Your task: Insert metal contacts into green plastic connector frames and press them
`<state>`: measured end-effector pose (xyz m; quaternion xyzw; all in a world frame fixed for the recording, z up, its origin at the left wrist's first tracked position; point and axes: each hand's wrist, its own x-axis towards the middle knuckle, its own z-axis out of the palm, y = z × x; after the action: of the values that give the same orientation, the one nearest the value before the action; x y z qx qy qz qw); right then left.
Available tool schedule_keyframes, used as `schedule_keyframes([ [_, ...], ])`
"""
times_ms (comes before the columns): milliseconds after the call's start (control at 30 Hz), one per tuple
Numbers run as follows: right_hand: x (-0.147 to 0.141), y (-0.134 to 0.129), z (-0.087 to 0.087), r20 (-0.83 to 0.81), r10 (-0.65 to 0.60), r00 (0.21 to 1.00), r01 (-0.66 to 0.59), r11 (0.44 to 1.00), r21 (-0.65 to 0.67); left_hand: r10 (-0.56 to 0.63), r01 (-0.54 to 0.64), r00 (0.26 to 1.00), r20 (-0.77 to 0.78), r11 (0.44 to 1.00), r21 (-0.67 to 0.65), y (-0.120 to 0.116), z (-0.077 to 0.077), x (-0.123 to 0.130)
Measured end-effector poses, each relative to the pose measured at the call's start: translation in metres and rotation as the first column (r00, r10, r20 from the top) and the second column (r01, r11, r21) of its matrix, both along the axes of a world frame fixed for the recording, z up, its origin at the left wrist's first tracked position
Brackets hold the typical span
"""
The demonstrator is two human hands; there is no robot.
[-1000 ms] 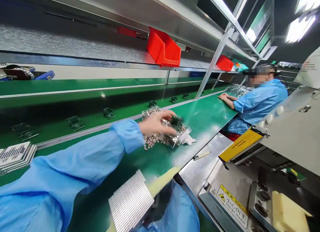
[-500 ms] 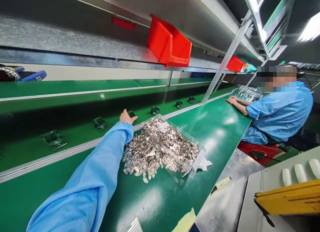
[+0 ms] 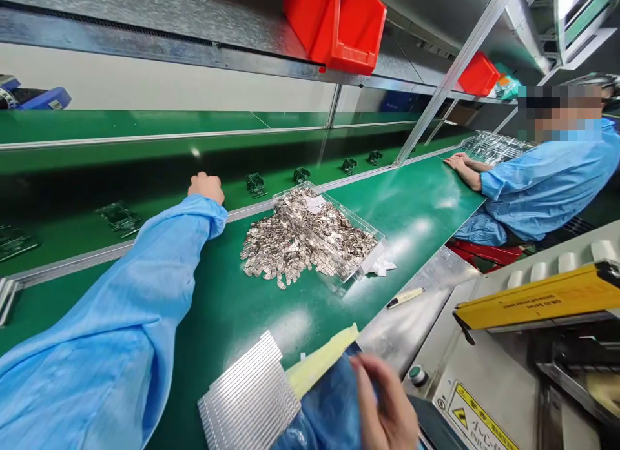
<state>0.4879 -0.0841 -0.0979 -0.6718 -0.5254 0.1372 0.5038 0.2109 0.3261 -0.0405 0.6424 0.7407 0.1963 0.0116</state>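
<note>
My left hand [image 3: 206, 188], in a blue sleeve, is over the green belt [image 3: 232, 159] with its fingers curled down; whatever lies under them is hidden. To its right stands a small dark circuit-board part [image 3: 255, 184], and to its left another flat board part [image 3: 119, 218]. My right hand [image 3: 387, 405] is at the lower edge, thumb and forefinger tips brought together beside a blue plastic bag [image 3: 329, 398]; anything between them is too small to make out. Between the hands lies a pile of small silvery metal pieces [image 3: 276, 250], spilling from a clear tray [image 3: 358, 269].
A ridged silver panel [image 3: 249, 398] and a yellowish sheet [image 3: 324, 359] lie near the front. A marker [image 3: 405, 297] rests on the metal edge. A red bin [image 3: 339, 30] is on the shelf above. A co-worker [image 3: 547, 185] sits at the right beside a machine [image 3: 465, 366].
My left hand has moved left along the belt, away from the board part it was touching, which stays there. My right hand has come into view. The view has tilted downward.
</note>
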Motion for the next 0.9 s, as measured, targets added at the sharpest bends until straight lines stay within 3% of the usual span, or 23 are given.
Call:
schedule_keyframes([
  [100,-0.017,0.069,0.0,0.041,0.226,0.973,-0.226,0.974,-0.006,-0.065,0.067,0.997,-0.049,0.997,0.045,-0.038,0.029,0.02],
  [167,-0.029,0.114,-0.001,0.161,0.297,0.941,-0.289,0.955,-0.074,-0.119,0.127,0.989,-0.087,0.988,0.086,-0.081,0.042,0.028],
  [233,-0.04,0.148,-0.005,0.267,0.341,0.901,-0.303,0.937,-0.174,-0.209,0.228,0.968,-0.141,0.964,0.135,-0.135,0.044,0.029],
  [333,-0.054,0.17,-0.011,0.326,0.35,0.878,-0.278,0.928,-0.247,-0.324,0.356,0.925,-0.2,0.921,0.155,-0.217,0.026,0.016],
  [467,-0.063,0.168,-0.016,0.382,0.331,0.863,-0.231,0.931,-0.283,-0.247,0.261,0.959,-0.141,0.961,0.089,-0.288,-0.015,-0.013],
  [567,-0.062,0.165,-0.018,0.385,0.34,0.858,-0.245,0.93,-0.275,-0.206,0.205,0.978,-0.003,0.971,0.124,-0.317,-0.037,-0.034],
  [667,-0.056,0.168,-0.023,0.349,0.365,0.863,-0.291,0.924,-0.248,-0.247,0.216,0.959,0.136,0.954,0.208,-0.338,-0.054,-0.052],
  [800,-0.049,0.168,-0.027,0.249,0.399,0.883,-0.351,0.911,-0.217,-0.233,0.218,0.928,0.29,0.972,0.084,-0.347,-0.073,-0.074],
  [900,-0.051,0.152,-0.017,0.068,0.45,0.891,-0.431,0.882,-0.19,-0.265,0.287,0.902,0.341,0.958,-0.014,-0.338,-0.078,-0.083],
])
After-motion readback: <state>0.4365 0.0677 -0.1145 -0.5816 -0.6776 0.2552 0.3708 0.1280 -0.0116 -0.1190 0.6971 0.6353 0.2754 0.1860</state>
